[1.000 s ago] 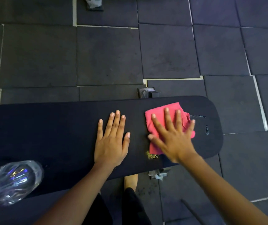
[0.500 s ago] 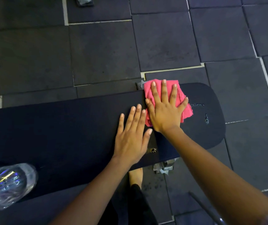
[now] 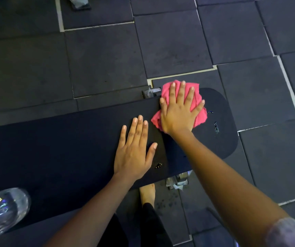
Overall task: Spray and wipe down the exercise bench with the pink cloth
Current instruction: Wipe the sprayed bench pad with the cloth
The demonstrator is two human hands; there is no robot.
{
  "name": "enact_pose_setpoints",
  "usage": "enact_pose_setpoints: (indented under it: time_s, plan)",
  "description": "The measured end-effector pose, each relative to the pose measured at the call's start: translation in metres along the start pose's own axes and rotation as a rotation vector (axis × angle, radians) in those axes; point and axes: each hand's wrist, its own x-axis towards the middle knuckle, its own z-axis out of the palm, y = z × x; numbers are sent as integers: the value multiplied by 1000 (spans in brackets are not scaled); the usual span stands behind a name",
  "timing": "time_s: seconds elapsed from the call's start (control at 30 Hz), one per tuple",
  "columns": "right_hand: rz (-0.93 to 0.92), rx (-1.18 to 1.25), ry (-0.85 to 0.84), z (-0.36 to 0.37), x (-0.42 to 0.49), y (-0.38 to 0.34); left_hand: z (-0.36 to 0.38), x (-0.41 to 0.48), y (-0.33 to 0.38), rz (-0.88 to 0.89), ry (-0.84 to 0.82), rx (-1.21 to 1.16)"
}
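Note:
The black padded exercise bench [image 3: 63, 148] runs from the left edge to a rounded end at the right. My right hand [image 3: 178, 111] lies flat, fingers spread, pressing the pink cloth [image 3: 201, 115] onto the bench's far edge near that rounded end. The cloth bunches out past my fingertips and over the far edge. My left hand [image 3: 134, 150] rests flat and empty on the bench top, just left of the cloth. A clear plastic bottle [image 3: 2, 211] lies on the bench at the lower left, partly cut off by the frame.
Dark rubber floor tiles [image 3: 107, 65] with pale seams surround the bench. Metal bench feet show at the far side [image 3: 152, 91] and near side [image 3: 177, 180]. A bare foot [image 3: 147, 193] and a dark trouser leg stand below the bench's near edge.
My right hand has pushed the pink cloth from the bench's middle to its far edge. My left hand has shifted right, closer to the cloth. The bottle has not moved.

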Motion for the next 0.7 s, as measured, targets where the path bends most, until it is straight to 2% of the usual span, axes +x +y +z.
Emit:
enact_pose_setpoints:
  time_s: [0.1, 0.2, 0.27, 0.4, 0.6, 0.7]
  plan:
    - [-51, -7, -25, -5, 9, 4, -1, 1, 0, -4, -6, -3]
    - [-193, -39, -10, -2, -22, 29, -2, 1, 0, -6, -11, 2]
    - [-213, -46, -26, 2, -52, 49, -2, 1, -1, -3, -15, 4]
    - [-153, -29, -37, 7, -75, 66, 0, 1, -1, -3, -5, -3]
    - [5, 34, 9, -5, 3, 45, 3, 2, 1, -16, 14, 12]
    - [-13, 30, -18, -10, 22, 49, 2, 3, 5, -30, 19, 4]
